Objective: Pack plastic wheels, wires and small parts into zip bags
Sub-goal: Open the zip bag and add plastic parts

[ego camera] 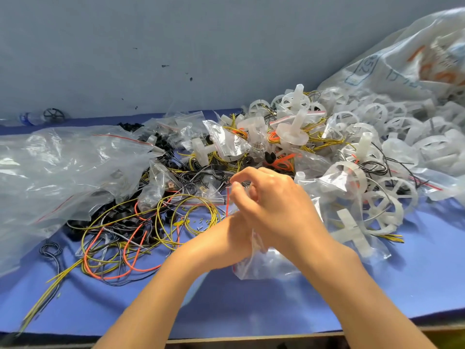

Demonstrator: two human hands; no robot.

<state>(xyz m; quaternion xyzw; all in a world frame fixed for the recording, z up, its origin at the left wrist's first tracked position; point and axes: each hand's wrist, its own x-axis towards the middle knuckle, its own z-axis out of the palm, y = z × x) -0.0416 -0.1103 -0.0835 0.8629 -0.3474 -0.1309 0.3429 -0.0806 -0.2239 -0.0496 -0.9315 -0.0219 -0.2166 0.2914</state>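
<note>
Closest runs the table's point(377, 298) wooden front edge, and past it a bare strip of smooth blue cloth, the only open room on the top. Both forearms cross that strip and meet at the middle.

The right hand point(271, 205) lies uppermost, its fingers curled and thumb and forefinger pinching the top of a zip bag point(266, 265). This bag is thin, clear and crinkled, has a red seal line, and hangs between the hands just above the cloth. The left hand point(234, 235) presses against the bag from below. Its fingers are hidden by the right hand, so its grip cannot be told.

Left of the hands, looped yellow-and-black wires point(188, 215) and orange wires point(130, 248) tangle over black rings point(125, 222), half under a big limp clear bag point(63, 167). To the right, cloudy white spoked wheels point(352, 180) are heaped up to a printed sack point(402, 59). Small zip bags point(226, 139) are crumpled among them. A grey wall point(176, 46) closes the far edge.
</note>
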